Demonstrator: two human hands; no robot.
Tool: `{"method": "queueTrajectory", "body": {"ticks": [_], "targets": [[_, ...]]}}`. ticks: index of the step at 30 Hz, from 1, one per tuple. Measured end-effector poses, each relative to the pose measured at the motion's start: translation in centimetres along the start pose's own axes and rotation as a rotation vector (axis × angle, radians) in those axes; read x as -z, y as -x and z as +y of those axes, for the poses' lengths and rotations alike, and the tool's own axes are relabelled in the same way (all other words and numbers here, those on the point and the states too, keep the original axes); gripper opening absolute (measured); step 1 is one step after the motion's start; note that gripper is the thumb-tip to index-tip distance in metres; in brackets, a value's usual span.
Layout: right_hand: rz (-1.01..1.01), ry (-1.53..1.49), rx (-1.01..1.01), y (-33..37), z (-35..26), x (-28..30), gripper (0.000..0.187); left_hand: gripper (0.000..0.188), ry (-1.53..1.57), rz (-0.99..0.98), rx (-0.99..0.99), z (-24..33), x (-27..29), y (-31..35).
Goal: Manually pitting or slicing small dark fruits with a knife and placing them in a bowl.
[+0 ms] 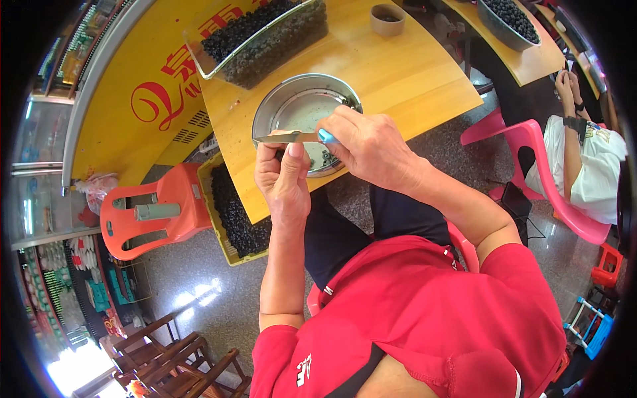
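In the head view, the right hand (371, 147) gripped a knife (290, 137) above the bowl (267, 109) on the surface (398, 83); the left hand (285, 180) curled its fingers near the blade, contents unclear. Cutting seemed underway, calling for a short, controlled stroke.

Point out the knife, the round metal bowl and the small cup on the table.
Knife (281, 138): head view, on the blade.
Round metal bowl (268, 110): head view, on its inner wall, left side.
Small cup (387, 28): head view, on its outer wall.
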State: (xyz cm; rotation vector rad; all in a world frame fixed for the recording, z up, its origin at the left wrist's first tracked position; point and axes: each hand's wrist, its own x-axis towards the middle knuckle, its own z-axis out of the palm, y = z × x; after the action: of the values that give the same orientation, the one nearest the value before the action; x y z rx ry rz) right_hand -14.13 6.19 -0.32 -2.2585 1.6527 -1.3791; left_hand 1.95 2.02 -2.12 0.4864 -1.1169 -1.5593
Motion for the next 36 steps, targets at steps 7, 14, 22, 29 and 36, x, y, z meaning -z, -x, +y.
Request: {"method": "queueTrajectory", "body": {"ticks": [7, 14, 22, 29, 36], "targets": [[-0.072, 0.062, -0.128, 0.6, 1.0, -0.8, 0.013, 0.015, -0.027, -0.035, -0.075, 1.1, -0.3, 0.2], [-0.179, -0.722, -0.427, -1.5, -1.7, 0.6, 0.027, 0.014, -0.017, 0.025, -0.034, 0.4, -0.1, 0.6], [-0.201, -0.985, -0.527, -1.8, -2.3, 0.3, 0.029, 0.016, -0.023, -0.011, -0.047, 0.2, 0.5, 0.7], [-0.214, -0.916, -0.541, -0.8, -1.2, 0.0, 0.027, 0.011, 0.15, -0.026, -0.035, 1.6, 1.7, 0.5], [-0.028, -0.727, -0.689, 1.0, 4.2, 2.8, 0.023, 0.026, 0.225, 0.267, -0.076, 6.2, 13.0, 1.9]]}}
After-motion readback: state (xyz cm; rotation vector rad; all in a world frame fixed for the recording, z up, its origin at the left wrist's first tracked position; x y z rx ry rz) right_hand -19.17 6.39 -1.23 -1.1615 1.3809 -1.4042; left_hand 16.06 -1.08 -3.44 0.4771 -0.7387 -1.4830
